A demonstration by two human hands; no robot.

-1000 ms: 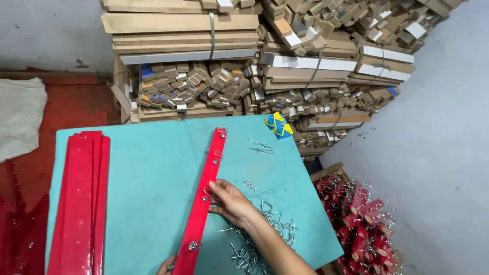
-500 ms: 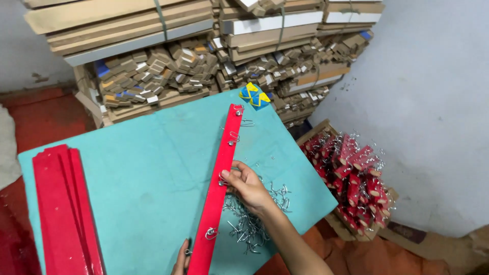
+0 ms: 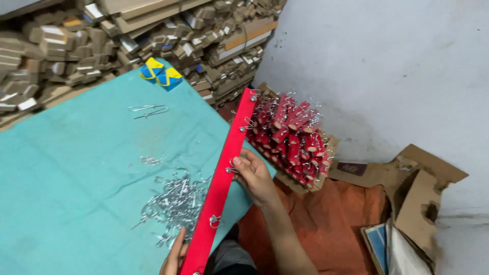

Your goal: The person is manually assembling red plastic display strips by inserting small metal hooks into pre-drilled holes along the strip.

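- Head view: a long flat red metal bar (image 3: 224, 175) with silver wire hooks along it runs from the bottom edge of the picture up past the right edge of a teal-covered table (image 3: 76, 168), tilted on its side.
- The right hand (image 3: 253, 175) grips the bar near its middle, thumb and fingers pinching its edge beside a small silver hook (image 3: 232, 167).
- The left hand (image 3: 175, 257) steadies the bar's lower end; only curled fingers show, pressed against the bar's underside.
- A loose heap of silver wire hooks (image 3: 175, 203) lies on the table near its right edge, just beside the bar. A few stray wires (image 3: 146, 110) lie nearer the far edge, by two blue-and-yellow folded packets (image 3: 161, 74).
- Off the table, at right, a cardboard box (image 3: 321, 173) holds a dense stack of finished red bars bristling with hooks (image 3: 288, 135).
- Stacked cardboard bundles (image 3: 153, 30) fill the background.
- Judgement: the bar looks fully hooked and mid-lift; next it needs carrying clear of the table without snagging.
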